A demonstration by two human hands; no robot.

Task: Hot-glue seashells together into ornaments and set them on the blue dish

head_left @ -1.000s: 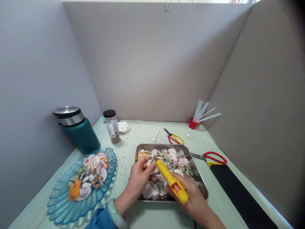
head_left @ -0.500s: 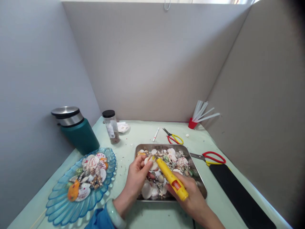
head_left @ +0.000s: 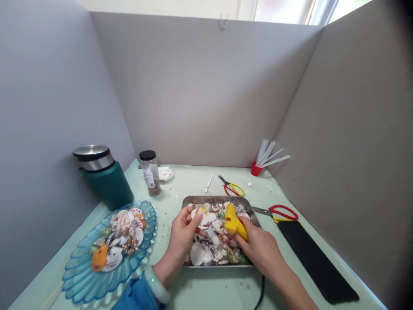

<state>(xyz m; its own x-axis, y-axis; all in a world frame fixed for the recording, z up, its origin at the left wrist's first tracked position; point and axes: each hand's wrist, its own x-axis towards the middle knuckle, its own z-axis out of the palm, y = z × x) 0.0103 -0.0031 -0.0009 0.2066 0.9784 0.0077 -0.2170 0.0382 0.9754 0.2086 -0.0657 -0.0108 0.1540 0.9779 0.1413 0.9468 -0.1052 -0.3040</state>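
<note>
My left hand (head_left: 181,236) pinches a pale shell (head_left: 198,212) over the left part of a steel tray (head_left: 197,199) that is full of mixed seashells. My right hand (head_left: 259,249) is wrapped round a yellow glue gun (head_left: 234,222), which stands tipped up over the middle of the tray, a little to the right of the held shell. The gun's black cord (head_left: 260,293) runs off toward me. A pale green bangle (head_left: 156,284) sits on my left wrist above a blue sleeve.
A blue glass plate (head_left: 80,275) with shells lies at the left, behind it a teal flask (head_left: 105,176) and a black-capped jar (head_left: 150,172). Small scissors (head_left: 232,186), a white pen (head_left: 209,183), a red cup of glue sticks (head_left: 263,160), larger scissors (head_left: 279,212) and a black slab (head_left: 314,260) lie around.
The glue gun has swung from lying slanted with its nozzle at the shell to standing tipped up, away from the shell. The view has tilted up slightly. My left hand keeps the shell.
</note>
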